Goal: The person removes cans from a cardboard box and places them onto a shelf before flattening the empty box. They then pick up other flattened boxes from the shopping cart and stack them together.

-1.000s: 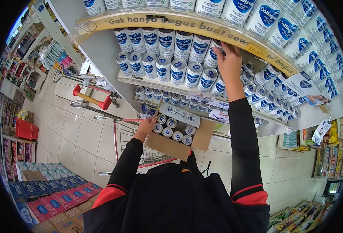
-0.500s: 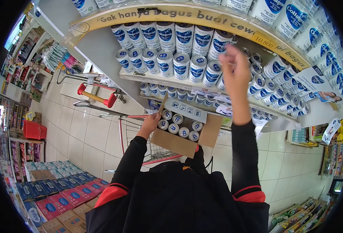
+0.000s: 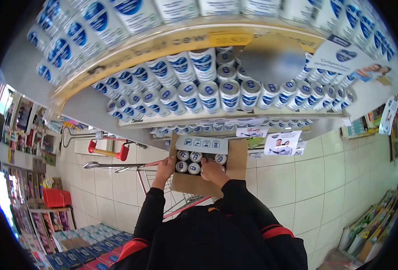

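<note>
An open cardboard box (image 3: 192,186) with several white cans (image 3: 194,168) standing in it rests on a shopping cart (image 3: 186,200). The cans show silver tops with a blue mark. My left hand (image 3: 165,167) grips the box's left side, thumb near the rim. Inside the box, my right hand (image 3: 214,172) has its fingers curled down over a can toward the right; the fingertips are partly hidden. Ahead, a shelf holds rows of the same white and blue Collagena cans (image 3: 209,96), with a gap in the back row near the middle.
A yellow shelf strip (image 3: 163,39) curves above the cans. Paper leaflets (image 3: 282,143) hang off the lower shelf edge. The cart's red and yellow handle (image 3: 107,150) is at left. Stacked cartons (image 3: 79,254) stand lower left, a goods rack (image 3: 374,220) lower right.
My right hand has come down from the shelf into the box. The view has swung to the right, and my left hand still holds the box.
</note>
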Tool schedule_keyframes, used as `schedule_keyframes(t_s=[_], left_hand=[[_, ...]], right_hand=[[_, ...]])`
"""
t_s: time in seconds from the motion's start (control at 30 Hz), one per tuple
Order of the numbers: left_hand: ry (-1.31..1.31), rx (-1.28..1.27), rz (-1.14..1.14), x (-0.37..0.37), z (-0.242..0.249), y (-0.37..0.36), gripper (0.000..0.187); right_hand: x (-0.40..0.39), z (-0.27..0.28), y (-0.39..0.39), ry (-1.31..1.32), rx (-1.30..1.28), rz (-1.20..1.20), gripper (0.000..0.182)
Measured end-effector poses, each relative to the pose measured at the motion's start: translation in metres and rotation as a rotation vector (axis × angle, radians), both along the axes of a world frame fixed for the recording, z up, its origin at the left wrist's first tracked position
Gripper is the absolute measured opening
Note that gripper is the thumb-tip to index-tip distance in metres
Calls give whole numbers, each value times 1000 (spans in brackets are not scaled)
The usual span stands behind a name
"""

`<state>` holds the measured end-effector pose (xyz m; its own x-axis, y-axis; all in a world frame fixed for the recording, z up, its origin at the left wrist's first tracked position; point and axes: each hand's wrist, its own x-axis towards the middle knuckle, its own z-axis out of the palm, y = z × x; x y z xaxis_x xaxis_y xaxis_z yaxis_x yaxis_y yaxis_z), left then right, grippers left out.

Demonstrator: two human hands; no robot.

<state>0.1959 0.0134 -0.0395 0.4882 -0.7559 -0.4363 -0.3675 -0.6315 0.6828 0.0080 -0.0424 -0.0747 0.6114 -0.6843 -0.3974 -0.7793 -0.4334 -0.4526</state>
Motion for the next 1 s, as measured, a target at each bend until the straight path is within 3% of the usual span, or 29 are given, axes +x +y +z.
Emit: schedule_keyframes(t_s=[0.17, 0.37, 0.53, 0.67, 0.73, 0.87, 0.93, 1.0], left_hand=[[-41, -68, -41, 6, -13, 4, 38], [128, -47, 23, 3, -3, 0, 35], [102, -63, 62, 5, -12, 0, 36], [90, -18, 57, 1, -1, 3, 37], [149, -14, 76, 5, -7, 3, 38], [142, -15, 91, 12, -15, 5, 40], [79, 26, 15, 11, -12, 4, 41], [89, 15, 35, 8, -8, 3, 38]], right_hand=[[6, -3, -2, 58, 60, 15, 44], [6, -2, -2, 79, 3, 73, 39], [-5, 44, 0, -104, -159, 88, 40], [-29, 109, -16, -165, -89, -46, 38], [-52, 128, -29, -452, 3, -180, 39], [-99, 175, -60, -1041, 90, -218, 41], [-117, 199, -67, -1255, 323, -377, 42], [-131, 221, -79, -1385, 207, -426, 44]])
